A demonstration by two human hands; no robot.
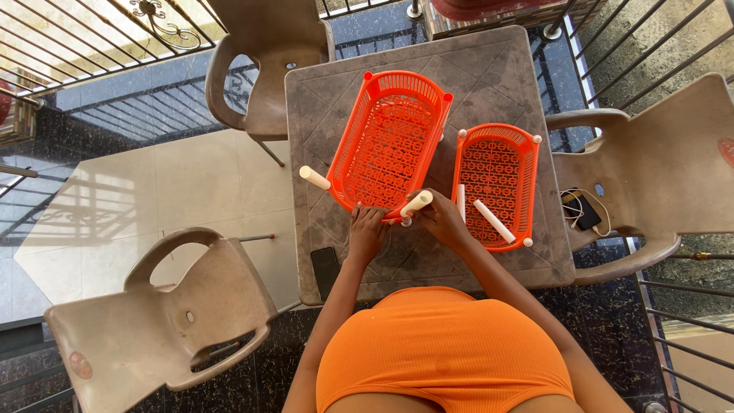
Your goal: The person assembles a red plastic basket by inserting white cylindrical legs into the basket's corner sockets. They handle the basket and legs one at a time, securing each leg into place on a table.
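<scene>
A square grey plastic worktop (489, 76), scuffed and patterned with moulded lines, is seen from above. Two orange plastic baskets with lattice sides are set on it. The larger basket (390, 138) is tilted at the worktop's centre, with a white peg (314, 177) fitted at one near corner. The smaller basket (497, 183) lies flat just to the right of the larger one, and two loose white pegs (494, 221) are seen inside it. The near edge of the larger basket is gripped by the left hand (367, 232), fingers curled. A white peg is held in the closed right hand (443, 222) at the larger basket's near right corner. A dark phone (325, 269) lies on the worktop's near left edge. Three beige plastic chairs (153, 313) are placed around the worktop.
</scene>
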